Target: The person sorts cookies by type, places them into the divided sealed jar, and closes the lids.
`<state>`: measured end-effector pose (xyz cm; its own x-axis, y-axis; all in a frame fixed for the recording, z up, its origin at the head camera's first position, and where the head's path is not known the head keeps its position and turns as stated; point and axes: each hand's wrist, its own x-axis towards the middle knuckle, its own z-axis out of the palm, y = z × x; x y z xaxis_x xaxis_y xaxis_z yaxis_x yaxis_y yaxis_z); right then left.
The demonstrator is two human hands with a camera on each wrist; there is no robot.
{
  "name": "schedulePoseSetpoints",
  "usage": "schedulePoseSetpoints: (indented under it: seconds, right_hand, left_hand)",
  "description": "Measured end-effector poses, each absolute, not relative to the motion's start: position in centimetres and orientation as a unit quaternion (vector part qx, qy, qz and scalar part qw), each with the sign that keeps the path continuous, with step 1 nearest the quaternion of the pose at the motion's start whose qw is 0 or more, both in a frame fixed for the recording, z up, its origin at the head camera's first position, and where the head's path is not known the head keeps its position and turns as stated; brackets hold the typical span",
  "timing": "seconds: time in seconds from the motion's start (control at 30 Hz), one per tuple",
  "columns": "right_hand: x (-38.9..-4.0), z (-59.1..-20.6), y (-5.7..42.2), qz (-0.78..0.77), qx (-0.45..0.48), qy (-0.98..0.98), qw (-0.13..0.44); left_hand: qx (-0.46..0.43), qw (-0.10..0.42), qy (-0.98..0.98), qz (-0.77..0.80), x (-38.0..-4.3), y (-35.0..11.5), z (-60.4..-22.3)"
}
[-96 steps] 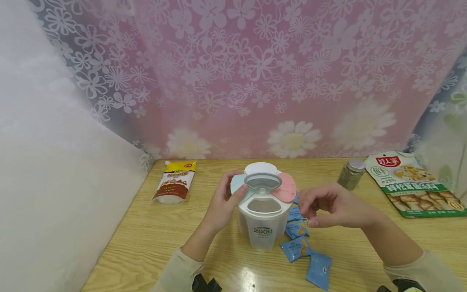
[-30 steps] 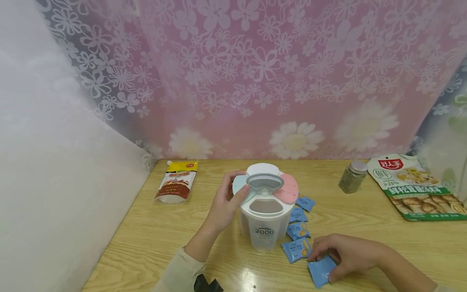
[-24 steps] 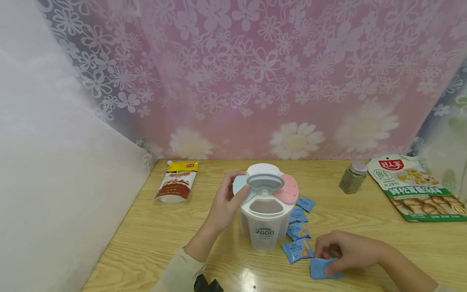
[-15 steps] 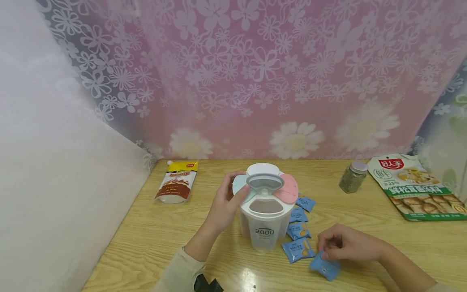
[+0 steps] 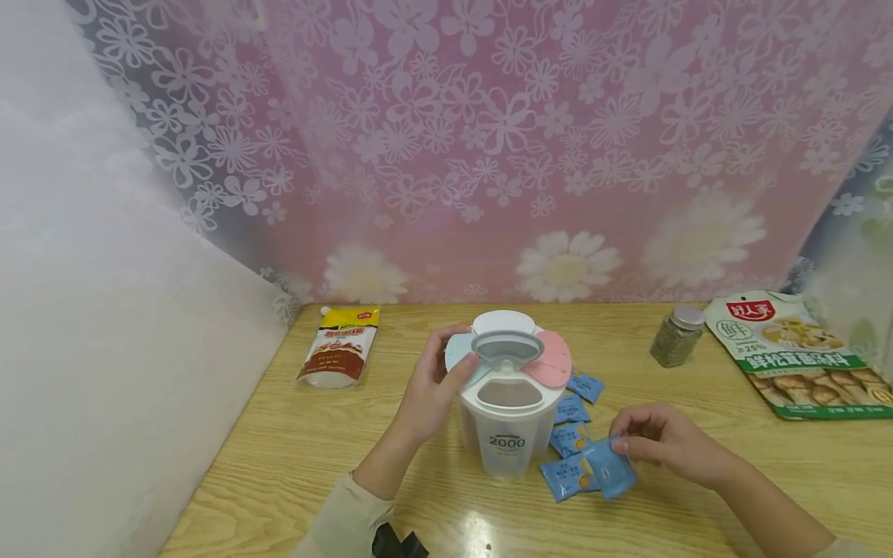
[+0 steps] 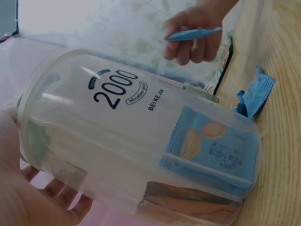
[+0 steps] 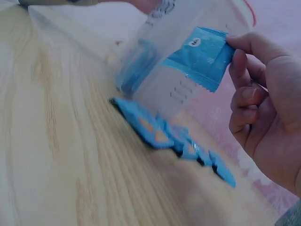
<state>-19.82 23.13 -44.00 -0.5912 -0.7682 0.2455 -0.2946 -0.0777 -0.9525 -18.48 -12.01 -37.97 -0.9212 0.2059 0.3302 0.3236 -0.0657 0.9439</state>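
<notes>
A clear plastic storage container (image 5: 505, 453) with a segmented lid stands on the table; its front flap is raised over an opening. My left hand (image 5: 424, 399) grips its left side, thumb on the light-blue flap (image 5: 460, 346), fingers reaching behind. With thumb and index finger, my right hand (image 5: 671, 448) pinches a blue biscuit packet (image 5: 610, 470) by its edge, above the table and right of the container. Several more blue biscuit packets (image 5: 565, 474) lie in a row beside the container. In the left wrist view, a blue packet (image 6: 216, 146) and a brown-looking packet (image 6: 188, 209) show through the container wall.
At the back left lies a spouted pouch (image 5: 339, 349) with a yellow top. A small glass jar (image 5: 677, 339) of dried herbs stands back right, near a large green-and-white mushroom seasoning bag (image 5: 795, 353). A floral curtain (image 5: 474, 155) hangs behind the wooden table (image 5: 293, 465).
My right hand came down to the nearest blue biscuit packet, took hold of it, lifted it off the table and moved it up toward the container. The left hand kept its grip.
</notes>
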Motion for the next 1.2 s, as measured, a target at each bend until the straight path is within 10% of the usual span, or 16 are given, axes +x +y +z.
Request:
schedulePoseSetpoints:
  seconds: [0.63, 1.2]
  right_hand:
    - [-18.1, -34.1, 18.9, -0.643, -0.399, 0.653, -0.010]
    - [-18.3, -32.3, 13.6, -0.612, -0.400, 0.683, -0.004]
  left_hand:
    - [-0.186, 0.038, -0.685, -0.704, -18.5, -12.0, -37.8]
    - [-0.195, 0.039, -0.685, -0.701, -18.6, -12.1, -38.0]
